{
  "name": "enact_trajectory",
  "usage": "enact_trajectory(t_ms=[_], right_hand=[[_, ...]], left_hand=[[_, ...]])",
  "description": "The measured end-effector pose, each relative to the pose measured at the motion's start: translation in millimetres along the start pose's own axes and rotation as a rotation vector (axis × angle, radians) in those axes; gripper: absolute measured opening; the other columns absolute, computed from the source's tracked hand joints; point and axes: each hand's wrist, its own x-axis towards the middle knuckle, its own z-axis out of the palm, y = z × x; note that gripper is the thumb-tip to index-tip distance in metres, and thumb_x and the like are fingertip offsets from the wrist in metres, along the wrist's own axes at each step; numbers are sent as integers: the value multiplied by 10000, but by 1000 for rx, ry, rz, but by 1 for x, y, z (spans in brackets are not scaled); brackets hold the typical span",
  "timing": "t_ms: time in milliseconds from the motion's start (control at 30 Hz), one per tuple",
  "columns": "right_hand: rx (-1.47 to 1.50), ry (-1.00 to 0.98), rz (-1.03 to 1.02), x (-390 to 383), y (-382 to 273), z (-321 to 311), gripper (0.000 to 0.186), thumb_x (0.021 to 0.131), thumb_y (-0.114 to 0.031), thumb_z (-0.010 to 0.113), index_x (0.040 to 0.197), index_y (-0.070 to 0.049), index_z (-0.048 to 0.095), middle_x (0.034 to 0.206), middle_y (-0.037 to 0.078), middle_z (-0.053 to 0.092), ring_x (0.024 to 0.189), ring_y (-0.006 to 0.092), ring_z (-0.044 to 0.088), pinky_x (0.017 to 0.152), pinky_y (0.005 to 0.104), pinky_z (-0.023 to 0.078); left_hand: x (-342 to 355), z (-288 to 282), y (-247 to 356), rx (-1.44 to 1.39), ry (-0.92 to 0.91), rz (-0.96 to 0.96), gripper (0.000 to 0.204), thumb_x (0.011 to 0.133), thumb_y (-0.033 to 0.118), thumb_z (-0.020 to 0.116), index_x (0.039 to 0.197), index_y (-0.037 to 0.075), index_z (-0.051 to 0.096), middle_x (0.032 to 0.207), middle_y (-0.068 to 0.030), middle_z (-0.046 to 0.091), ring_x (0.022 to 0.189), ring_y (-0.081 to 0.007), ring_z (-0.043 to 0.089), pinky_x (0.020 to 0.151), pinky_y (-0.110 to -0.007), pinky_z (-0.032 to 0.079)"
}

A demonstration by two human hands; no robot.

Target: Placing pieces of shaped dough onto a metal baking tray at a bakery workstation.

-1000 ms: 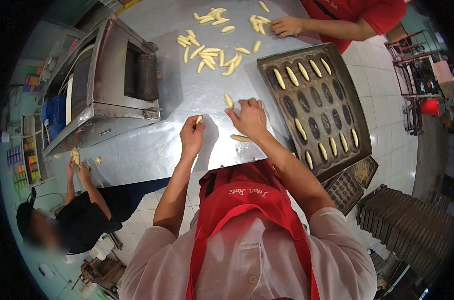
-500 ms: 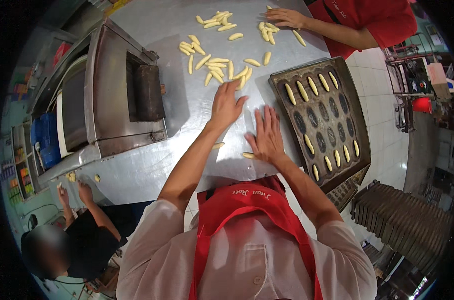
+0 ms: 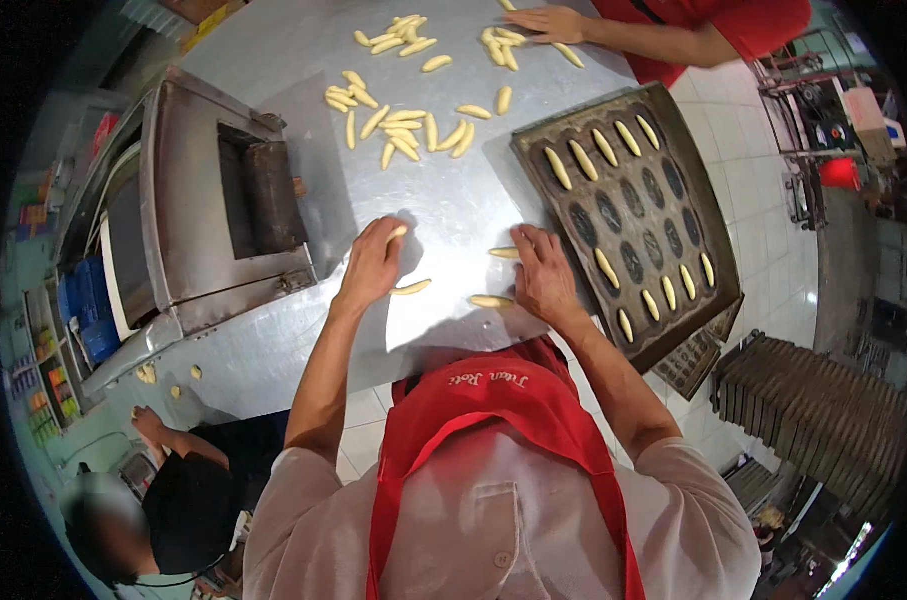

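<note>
My left hand [image 3: 372, 265] is curled on the steel table, its fingers around a small pale dough roll [image 3: 399, 232]. A second dough roll [image 3: 411, 287] lies just to the right of its wrist. Opposite it, my right hand [image 3: 545, 277] bends its fingers over the end of another dough roll [image 3: 504, 253], which pokes out to the left. By my right thumb rests one more dough roll [image 3: 491, 301]. Farther off, loose dough rolls [image 3: 404, 125] lie in scattered bunches. On the right stands a dark baking pan [image 3: 586, 232] with oval hollows; its far and near rows hold dough rolls, while middle hollows are bare.
A metal machine with a roller [image 3: 274, 200] stands on the left of the table [image 3: 354, 220]. At the far right, a co-worker's hand [image 3: 544, 22] touches dough. Another person [image 3: 189, 490] works at lower left. Stacked dark pans [image 3: 814, 430] sit at lower right.
My left hand has pulled back toward me from the bunch with a dough roll. My right hand has shifted slightly, its fingers now bent over a dough roll. The view has shifted a little.
</note>
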Motion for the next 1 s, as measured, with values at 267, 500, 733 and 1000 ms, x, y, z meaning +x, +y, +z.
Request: enact_trajectory(t_ms=[267, 500, 733, 1000], right_hand=[[207, 321, 308, -38, -8, -83, 230, 906, -34, 728, 1127, -30, 664, 1029, 146, 675, 879, 278, 685, 803, 365, 561], [-166, 392, 441, -109, 104, -111, 278, 908, -77, 712, 1154, 2, 610, 1038, 192, 672, 923, 348, 653, 884, 424, 536], [617, -36, 390, -68, -17, -76, 401, 913, -266, 754, 1208, -3, 691, 1120, 197, 721, 1069, 379, 674, 912, 415, 531], [-99, 52, -6, -79, 2, -15, 620, 898, -142, 691, 1469, 0, 498, 1537, 238, 455, 1401, 424, 440, 1122, 489, 422]], left_hand=[[-49, 19, 4, 340, -238, 249, 359, 817, 15, 733, 1161, 15, 630, 1001, -205, 661, 997, -430, 646, 906, -480, 514], [-48, 73, 37, -542, 81, -277, 155, 1029, 139, 660, 1152, 45, 661, 971, 5, 652, 885, -64, 574, 801, -241, 483], [-51, 145, 104, -906, -33, -398, 258, 1055, 134, 594, 1283, 53, 683, 1074, -9, 696, 921, -107, 629, 821, -266, 522], [-126, 88, 37, 146, 237, -51, 415, 1018, 140, 563, 1415, 22, 582, 1358, -244, 598, 1237, -376, 585, 1043, -466, 456]])
